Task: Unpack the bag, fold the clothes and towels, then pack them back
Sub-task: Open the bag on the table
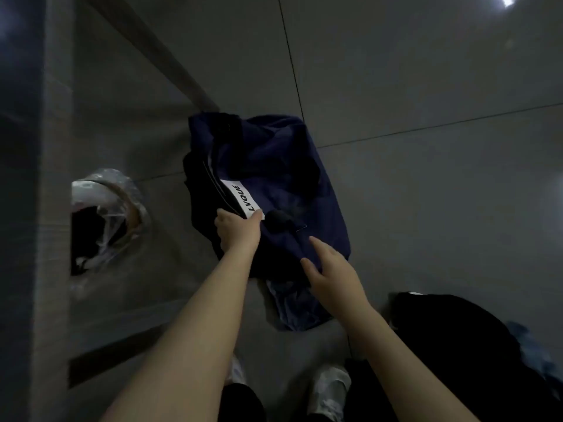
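While the limp navy bag (274, 166) slumps on glossy grey tiles (426, 193), the left hand (239, 231) grips its crumpled edge beside a white label (242, 197). The right hand (330, 275), fingers straight, rests on the fabric.

Indoor room, looks domestic, exact kind unclear. Large glossy grey floor tiles (426, 86) with thin dark grout lines, and a white light glare (507, 0) reflected on them top right. Round waste bin lined with a clear plastic bag (103, 214) stands at left, beside a tall grey panel (30, 178); wall or furniture, can't tell. Navy blue fabric duffel bag (274, 153) and heap of black clothing (457, 345) lie directly on the floor, near white shoes (330, 388).
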`<action>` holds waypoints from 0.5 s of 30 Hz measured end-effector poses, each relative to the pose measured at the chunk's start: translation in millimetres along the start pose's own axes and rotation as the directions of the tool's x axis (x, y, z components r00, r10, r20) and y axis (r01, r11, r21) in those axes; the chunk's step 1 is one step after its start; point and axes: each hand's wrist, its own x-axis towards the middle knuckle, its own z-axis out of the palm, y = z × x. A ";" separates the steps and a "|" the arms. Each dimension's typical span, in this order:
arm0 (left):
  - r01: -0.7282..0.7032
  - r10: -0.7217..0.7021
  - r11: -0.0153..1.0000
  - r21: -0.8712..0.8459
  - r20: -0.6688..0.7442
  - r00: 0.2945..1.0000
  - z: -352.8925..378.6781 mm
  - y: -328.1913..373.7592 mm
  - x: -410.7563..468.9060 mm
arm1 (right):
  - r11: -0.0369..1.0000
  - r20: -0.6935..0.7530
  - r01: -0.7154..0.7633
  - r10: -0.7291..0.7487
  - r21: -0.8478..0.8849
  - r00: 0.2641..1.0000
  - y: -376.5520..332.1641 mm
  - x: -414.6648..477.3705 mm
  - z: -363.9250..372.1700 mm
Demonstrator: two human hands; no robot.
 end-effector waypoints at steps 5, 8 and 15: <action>-0.028 0.028 0.998 0.054 0.004 1.000 13.2 -3.7 18.6 | 0.999 -0.013 0.029 -0.029 -0.042 0.999 11.4 15.0 6.8; -0.063 0.064 0.996 0.059 -0.013 0.998 15.3 -8.3 21.4 | 0.998 -0.004 0.038 -0.038 -0.059 0.999 14.6 14.8 8.1; -0.085 0.085 0.996 -0.020 -0.006 0.996 0.1 13.5 -4.9 | 0.996 0.015 0.020 -0.019 -0.085 1.000 3.0 0.7 -9.8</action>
